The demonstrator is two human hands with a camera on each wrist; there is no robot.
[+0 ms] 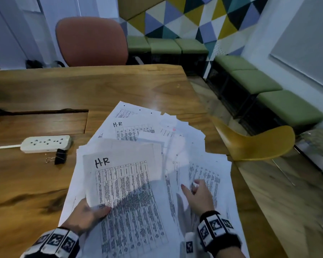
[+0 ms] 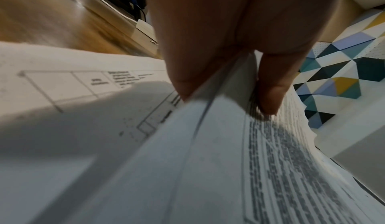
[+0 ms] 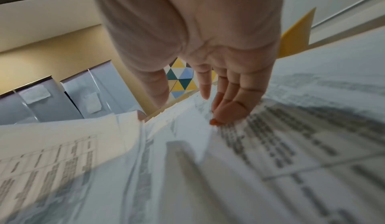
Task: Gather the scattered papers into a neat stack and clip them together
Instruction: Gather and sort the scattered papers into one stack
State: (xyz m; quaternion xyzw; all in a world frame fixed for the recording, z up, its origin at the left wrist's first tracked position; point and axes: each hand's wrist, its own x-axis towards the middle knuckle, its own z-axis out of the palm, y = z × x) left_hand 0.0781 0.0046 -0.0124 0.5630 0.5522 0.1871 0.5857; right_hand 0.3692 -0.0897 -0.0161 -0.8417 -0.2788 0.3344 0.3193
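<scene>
Several printed sheets (image 1: pixel 153 138) lie fanned out over the right part of the wooden table (image 1: pixel 82 86), some headed "H.R". My left hand (image 1: pixel 90 213) pinches a raised bundle of sheets (image 1: pixel 125 175) at its near left corner, thumb on top; the left wrist view shows the bundle (image 2: pixel 218 145) between the thumb and fingers (image 2: pixel 268 92). My right hand (image 1: pixel 197 192) hovers low over the sheets on the right with relaxed fingers (image 3: pixel 227 95), the fingertips near or touching the paper. A black binder clip (image 1: pixel 59 155) lies on the table left of the papers.
A white power strip (image 1: pixel 46 143) with its cord sits just behind the clip. A cable slot (image 1: pixel 45 111) cuts the table at the left. An orange chair (image 1: pixel 91 41) stands at the far side, a yellow chair (image 1: pixel 257 144) at the right edge, green stools (image 1: pixel 268 94) beyond.
</scene>
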